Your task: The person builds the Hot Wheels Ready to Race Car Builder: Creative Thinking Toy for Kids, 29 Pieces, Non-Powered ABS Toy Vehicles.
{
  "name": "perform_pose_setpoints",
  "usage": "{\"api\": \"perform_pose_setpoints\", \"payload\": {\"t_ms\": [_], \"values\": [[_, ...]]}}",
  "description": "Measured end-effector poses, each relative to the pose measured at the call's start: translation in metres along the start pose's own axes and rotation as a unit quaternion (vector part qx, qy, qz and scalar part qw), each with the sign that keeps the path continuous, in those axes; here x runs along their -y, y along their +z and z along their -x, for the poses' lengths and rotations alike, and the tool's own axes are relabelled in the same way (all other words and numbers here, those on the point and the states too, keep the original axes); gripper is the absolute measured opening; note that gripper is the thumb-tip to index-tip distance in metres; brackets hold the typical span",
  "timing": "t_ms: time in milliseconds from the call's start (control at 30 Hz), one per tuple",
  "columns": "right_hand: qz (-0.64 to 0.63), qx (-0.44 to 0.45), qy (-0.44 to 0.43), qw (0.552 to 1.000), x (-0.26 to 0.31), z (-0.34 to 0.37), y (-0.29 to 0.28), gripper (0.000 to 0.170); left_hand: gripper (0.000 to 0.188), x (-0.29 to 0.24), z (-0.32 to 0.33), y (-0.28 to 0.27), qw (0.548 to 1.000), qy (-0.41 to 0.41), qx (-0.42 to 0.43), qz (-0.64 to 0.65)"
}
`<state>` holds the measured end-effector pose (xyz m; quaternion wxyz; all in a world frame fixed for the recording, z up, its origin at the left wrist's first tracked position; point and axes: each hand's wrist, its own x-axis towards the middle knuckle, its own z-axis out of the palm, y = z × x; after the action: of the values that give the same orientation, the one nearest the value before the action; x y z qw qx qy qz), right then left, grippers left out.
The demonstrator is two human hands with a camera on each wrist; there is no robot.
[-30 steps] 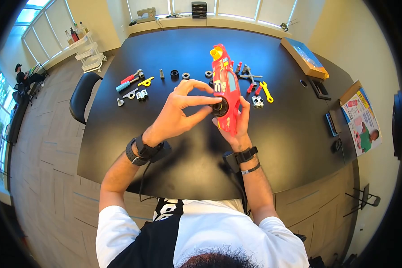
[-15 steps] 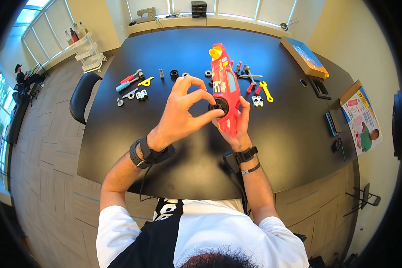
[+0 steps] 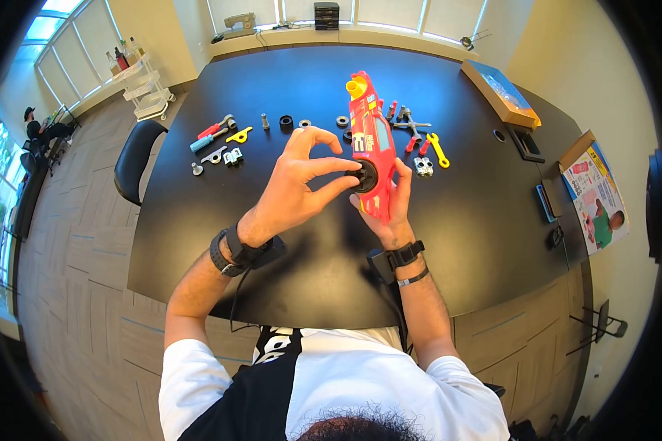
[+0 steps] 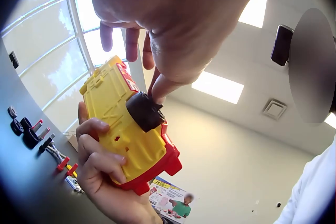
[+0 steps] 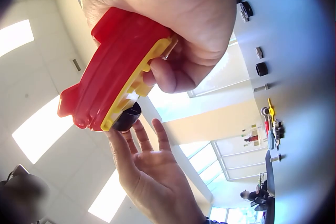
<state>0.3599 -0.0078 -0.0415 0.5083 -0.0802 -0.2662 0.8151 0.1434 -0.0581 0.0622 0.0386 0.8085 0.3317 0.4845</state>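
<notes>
At the centre of the frame, the right hand [image 3: 394,220] grips a red-and-yellow plastic toy car [image 3: 379,136] above the black tabletop [image 3: 485,220]. The left hand [image 3: 298,180] pinches the middle of the car's round black wheel [image 3: 369,178]; its thumb and forefinger, spread to the rim half a second ago, have drawn together, suggesting a renewed grip for working the wheel. Beyond, right of centre, lies a yellow plastic wrench [image 3: 439,152].

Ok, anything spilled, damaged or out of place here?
Nothing visible stands out. The right hand holds the red toy car, the left hand pinches at its black wheel, and the yellow wrench lies loose on the table.
</notes>
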Motion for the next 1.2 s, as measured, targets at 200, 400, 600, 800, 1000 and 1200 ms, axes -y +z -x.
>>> {"api": "perform_pose_setpoints", "payload": {"t_ms": [200,400,600,800,1000,1200], "values": [[0.006,-0.017,-0.012,1.0,-0.001,0.001,0.013,0.072,0.032,-0.008,0.0,-0.001,1.0,-0.002,0.009,0.001],[0.015,-0.02,-0.005,1.0,-0.001,0.001,0.008,0.073,0.035,-0.002,0.005,0.0,1.0,-0.013,0.022,-0.003],[0.002,-0.015,0.003,1.0,0.004,0.0,0.002,0.069,0.039,-0.014,0.018,-0.001,1.0,-0.013,0.016,0.005],[-0.056,0.045,0.005,0.997,0.009,-0.003,-0.004,0.065,0.03,0.017,0.037,-0.025,0.996,-0.035,0.076,0.031],[-0.012,-0.063,-0.012,0.998,0.005,0.002,0.02,0.063,0.016,0.107,0.005,-0.032,0.984,-0.156,0.057,-0.067],[-0.002,-0.062,0.002,0.998,0.004,0.002,0.02,0.064,0.031,0.229,-0.009,0.0,0.952,-0.186,0.115,-0.213]]}}
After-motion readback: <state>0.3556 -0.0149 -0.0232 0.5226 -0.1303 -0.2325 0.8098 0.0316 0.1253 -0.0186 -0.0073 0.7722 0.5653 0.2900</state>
